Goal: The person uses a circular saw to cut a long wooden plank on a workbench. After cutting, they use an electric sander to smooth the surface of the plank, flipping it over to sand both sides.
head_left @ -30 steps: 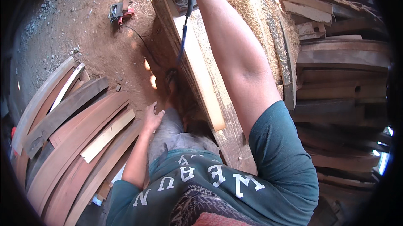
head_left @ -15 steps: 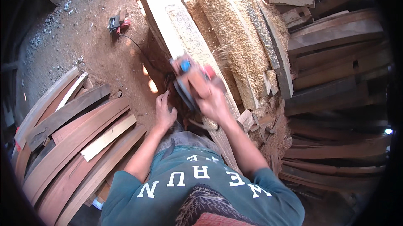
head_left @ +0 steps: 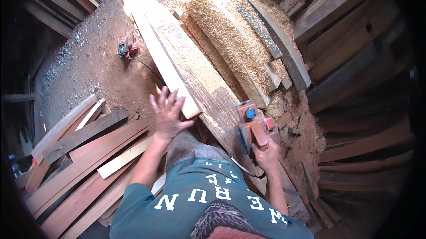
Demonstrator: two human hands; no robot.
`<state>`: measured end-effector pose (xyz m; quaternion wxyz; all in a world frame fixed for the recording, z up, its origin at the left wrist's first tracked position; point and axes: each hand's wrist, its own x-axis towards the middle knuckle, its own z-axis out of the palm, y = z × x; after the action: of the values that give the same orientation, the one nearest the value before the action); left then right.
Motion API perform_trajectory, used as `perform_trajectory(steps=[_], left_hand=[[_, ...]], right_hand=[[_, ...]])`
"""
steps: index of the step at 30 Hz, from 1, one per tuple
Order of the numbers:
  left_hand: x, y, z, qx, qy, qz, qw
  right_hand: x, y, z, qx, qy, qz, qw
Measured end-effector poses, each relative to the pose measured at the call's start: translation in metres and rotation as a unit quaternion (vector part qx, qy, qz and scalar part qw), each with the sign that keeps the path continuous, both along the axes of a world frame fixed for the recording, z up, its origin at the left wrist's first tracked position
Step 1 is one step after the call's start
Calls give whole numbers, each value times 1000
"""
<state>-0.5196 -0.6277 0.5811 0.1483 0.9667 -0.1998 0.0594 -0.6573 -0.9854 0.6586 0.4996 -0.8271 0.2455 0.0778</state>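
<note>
My right hand [head_left: 267, 153] is wrapped round the rear handle of an electric hand planer [head_left: 254, 128], a worn tool with a blue knob and red parts. The planer is at the near right end of a broad weathered board [head_left: 221, 105]; I cannot tell whether its sole touches the wood. A pale, brightly lit plank [head_left: 162, 68] lies along the board's left side. Close to that plank's near end, my left hand [head_left: 167, 114] is spread with fingers apart, holding nothing. Whether its fingertips touch the plank is unclear.
Curved timbers [head_left: 93, 154] are piled at left. A second red and grey power tool [head_left: 128, 49] lies on the dirt floor with its cord. Right of the board are timbers covered in wood shavings [head_left: 226, 39], and dark stacked beams [head_left: 350, 74] beyond.
The planer has moved down and right in my right hand, off the pale wood. My left hand has risen from beside my lap toward the plank's near end, fingers spreading.
</note>
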Motion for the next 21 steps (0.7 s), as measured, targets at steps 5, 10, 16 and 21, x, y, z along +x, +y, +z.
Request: perform_trajectory(steps=[5,10,16,21], left_hand=[[69,56,161,-95,-87,-29,991],[126,97,240,-344,-31,6,938],[136,114,242,-350,-25,30,936],[132,109,236,-341,-24,11,940]], right_hand=[[15,-17,-3,5,-38,27,999],[29,-19,-7,43,-25,55,997],[30,-14,-16,68,-19,58,996],[37,-10,-11,43,10,84,995]])
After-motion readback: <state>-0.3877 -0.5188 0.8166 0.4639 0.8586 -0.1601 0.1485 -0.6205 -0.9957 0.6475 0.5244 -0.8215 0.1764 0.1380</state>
